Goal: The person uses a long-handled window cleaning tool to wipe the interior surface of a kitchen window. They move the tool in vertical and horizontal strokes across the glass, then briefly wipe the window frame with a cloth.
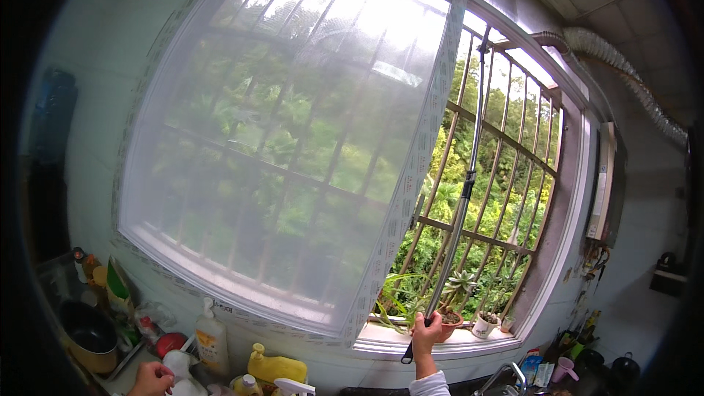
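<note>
My right hand (427, 335) grips the lower end of a long telescopic metal pole (474, 143) with a black clamp partway up. Its black end with a hanging loop sticks out below my fist. The pole rises steeply through the window's open right side, in front of the metal security bars (502, 137). Its dark, narrow head (485, 38) is seen edge-on near the top of the opening. My left hand (151, 379) is low at the left, fingers curled towards the thumb, beside a white pump bottle (211, 341) and other counter items. Whether it holds anything is unclear.
A hazy window panel (286, 148) covers the left side. A terracotta pot (451, 327) and a white plant pot (486, 325) stand on the sill near my right hand. Below are a yellow bottle (278, 366), a faucet (511, 374) and, far left, a dark pot (88, 335).
</note>
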Motion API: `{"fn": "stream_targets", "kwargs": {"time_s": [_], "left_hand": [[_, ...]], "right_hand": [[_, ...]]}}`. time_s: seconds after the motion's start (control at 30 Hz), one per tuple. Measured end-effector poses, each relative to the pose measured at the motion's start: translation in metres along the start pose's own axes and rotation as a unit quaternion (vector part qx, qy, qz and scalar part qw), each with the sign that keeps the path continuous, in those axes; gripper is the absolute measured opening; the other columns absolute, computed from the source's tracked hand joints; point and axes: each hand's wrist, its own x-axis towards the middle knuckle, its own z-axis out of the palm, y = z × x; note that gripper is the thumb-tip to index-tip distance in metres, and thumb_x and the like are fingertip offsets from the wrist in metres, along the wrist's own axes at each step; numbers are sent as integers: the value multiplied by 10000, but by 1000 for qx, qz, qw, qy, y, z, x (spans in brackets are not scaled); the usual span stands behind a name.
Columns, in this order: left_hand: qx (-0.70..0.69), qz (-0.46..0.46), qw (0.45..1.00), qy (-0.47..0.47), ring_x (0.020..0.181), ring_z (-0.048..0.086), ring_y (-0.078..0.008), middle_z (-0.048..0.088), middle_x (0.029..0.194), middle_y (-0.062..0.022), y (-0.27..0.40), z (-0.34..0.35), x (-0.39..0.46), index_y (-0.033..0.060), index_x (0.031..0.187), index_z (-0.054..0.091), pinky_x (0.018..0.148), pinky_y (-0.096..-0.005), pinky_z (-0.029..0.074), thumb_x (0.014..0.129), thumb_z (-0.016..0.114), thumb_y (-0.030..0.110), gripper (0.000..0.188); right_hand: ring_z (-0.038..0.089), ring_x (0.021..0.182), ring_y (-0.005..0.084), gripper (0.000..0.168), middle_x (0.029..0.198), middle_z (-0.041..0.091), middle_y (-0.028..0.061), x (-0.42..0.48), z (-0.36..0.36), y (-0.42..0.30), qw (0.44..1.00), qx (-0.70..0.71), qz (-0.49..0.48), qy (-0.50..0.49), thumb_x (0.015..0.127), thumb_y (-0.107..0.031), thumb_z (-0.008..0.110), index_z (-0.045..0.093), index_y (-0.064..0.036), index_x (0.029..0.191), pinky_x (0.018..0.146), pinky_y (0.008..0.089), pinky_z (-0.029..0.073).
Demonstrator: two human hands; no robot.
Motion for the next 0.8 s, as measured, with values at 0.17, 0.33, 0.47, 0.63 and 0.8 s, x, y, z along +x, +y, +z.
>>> {"fn": "stream_targets", "kwargs": {"time_s": [0.17, 0.33, 0.47, 0.63, 0.8], "left_hand": [[-14, 15, 1000, 17, 479, 561, -160, 574, 608, -111, -17, 8, 9, -55, 765, 548, 417, -262, 447, 702, 574, 27, 106], [-42, 62, 995, 64, 446, 550, -172, 561, 575, -121, -26, 10, 12, -61, 736, 539, 388, -275, 438, 682, 557, 3, 86], [-21, 72, 989, 124, 431, 545, -178, 549, 554, -123, -37, 3, 0, -60, 706, 525, 376, -284, 434, 661, 539, -11, 67], [-28, 52, 973, 225, 413, 527, -169, 523, 538, -107, -56, -5, -19, -41, 693, 502, 357, -277, 424, 659, 526, -5, 55], [-49, 15, 967, 250, 432, 541, -167, 542, 550, -116, -51, 1, -49, -43, 699, 513, 362, -269, 429, 670, 527, -9, 48]], "right_hand": [[416, 404, 75, 221, 602, 464, 10, 21, 8, -29, 996, 79, 38, -9, 779, -122, 599, 454, -1, 893, 359, 230, 350], [413, 358, 67, 164, 569, 466, 15, 122, 52, -86, 976, 205, 45, -53, 804, -114, 559, 434, -24, 861, 283, 214, 328], [415, 365, 66, 155, 549, 464, 15, 232, 84, -144, 972, 230, -16, -40, 809, -122, 561, 434, -33, 822, 284, 212, 318], [425, 364, 111, 116, 521, 467, 36, 366, 99, -226, 968, 242, -68, -18, 835, -108, 506, 462, -42, 750, 285, 250, 319], [420, 355, 137, 179, 484, 454, 52, 403, 104, -301, 931, 362, 30, -42, 845, -117, 489, 474, -25, 692, 313, 281, 345]]}}
